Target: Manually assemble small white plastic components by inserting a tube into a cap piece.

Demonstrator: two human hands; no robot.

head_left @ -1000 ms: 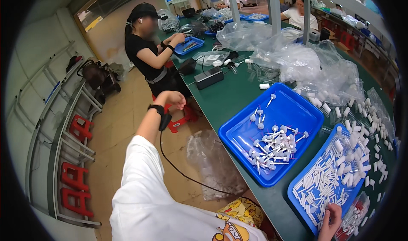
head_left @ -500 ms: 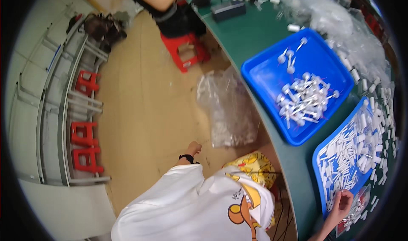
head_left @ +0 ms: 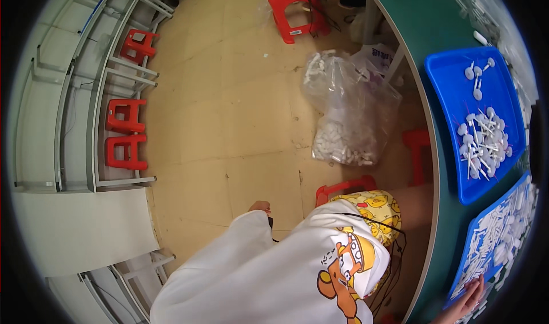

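Note:
My right hand (head_left: pixel 472 295) lies at the near corner of a blue tray (head_left: pixel 462 267) heaped with small white tubes (head_left: pixel 486 232). Its fingers are stretched out, and nothing shows in them. Out over the floor on the left hangs my left hand (head_left: pixel 261 206), away from the table; a dark band circles its wrist and its fingers are mostly hidden. Farther along the green table a deeper blue tray (head_left: pixel 452 104) holds a pile of white round-headed pieces with thin stems (head_left: pixel 483 144). A few more of those pieces lie apart at its far end.
A clear plastic bag of white parts (head_left: pixel 346 138) stands on the floor beside the table (head_left: pixel 420 32). Red stools (head_left: pixel 127 116) line the left-hand racks (head_left: pixel 94 135), and another stool (head_left: pixel 286 15) is at the far end. Clear plastic wrap (head_left: pixel 503 32) covers the table's far side.
The view has swung left, so the table and trays sit farther right. My right hand's curled fingers have straightened at the tray corner. The seated co-worker is mostly out of view.

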